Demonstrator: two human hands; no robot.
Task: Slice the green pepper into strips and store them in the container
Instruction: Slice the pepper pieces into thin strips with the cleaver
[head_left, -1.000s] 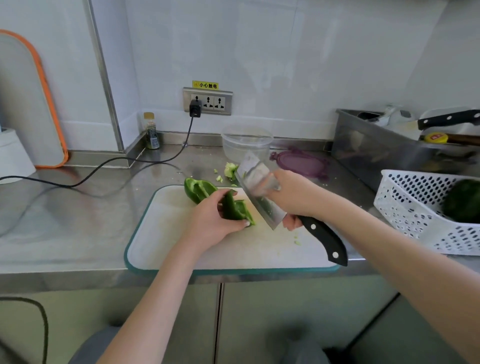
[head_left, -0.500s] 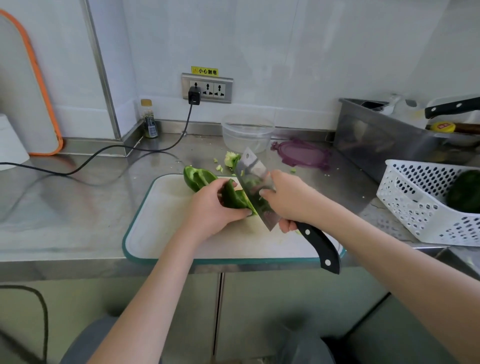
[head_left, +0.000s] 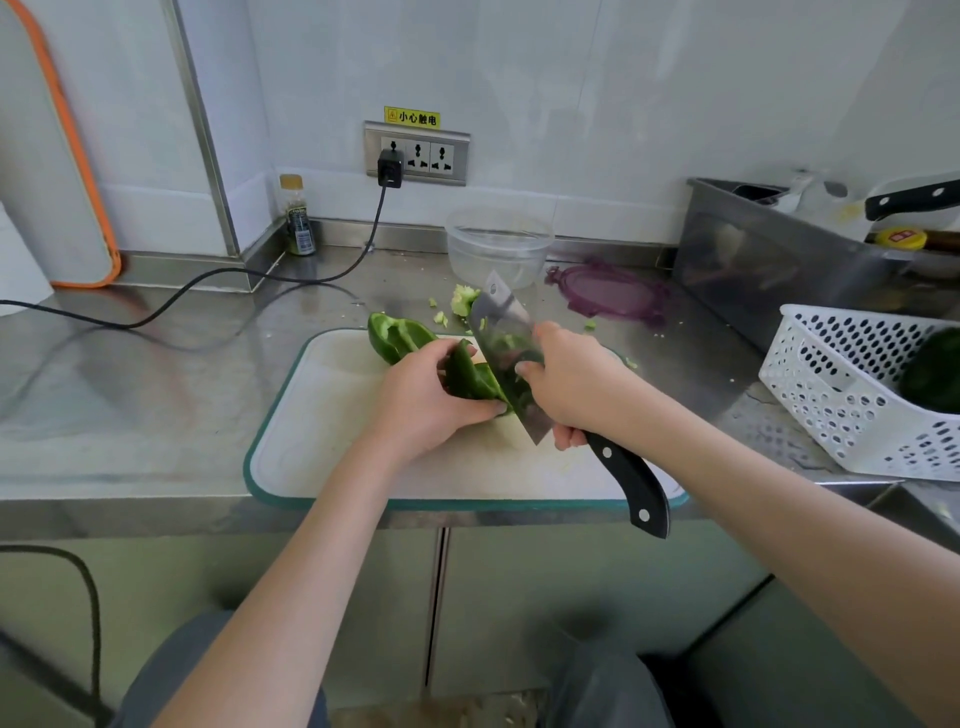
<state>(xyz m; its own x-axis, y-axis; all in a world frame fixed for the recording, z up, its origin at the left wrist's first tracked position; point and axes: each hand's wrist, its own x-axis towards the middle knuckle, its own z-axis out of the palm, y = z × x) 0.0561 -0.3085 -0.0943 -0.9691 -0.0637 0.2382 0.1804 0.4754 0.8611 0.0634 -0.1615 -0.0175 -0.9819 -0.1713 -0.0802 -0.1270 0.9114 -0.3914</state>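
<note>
While the left hand (head_left: 423, 402) clamps the green pepper piece (head_left: 470, 376) on the cutting board (head_left: 311, 441) at frame centre, the right hand (head_left: 574, 387) grips the cleaver (head_left: 506, 353). The piece appears light, glossy, probably slippery; hold its curved back, fingertips clear of the blade.

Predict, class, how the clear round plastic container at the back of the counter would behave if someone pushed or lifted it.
The clear round plastic container looks empty and thin-walled, so it is probably light and easy to lift. On the smooth steel counter it would likely slide rather than tip, since it is wide and low. Its walls may flex slightly if squeezed.
</note>
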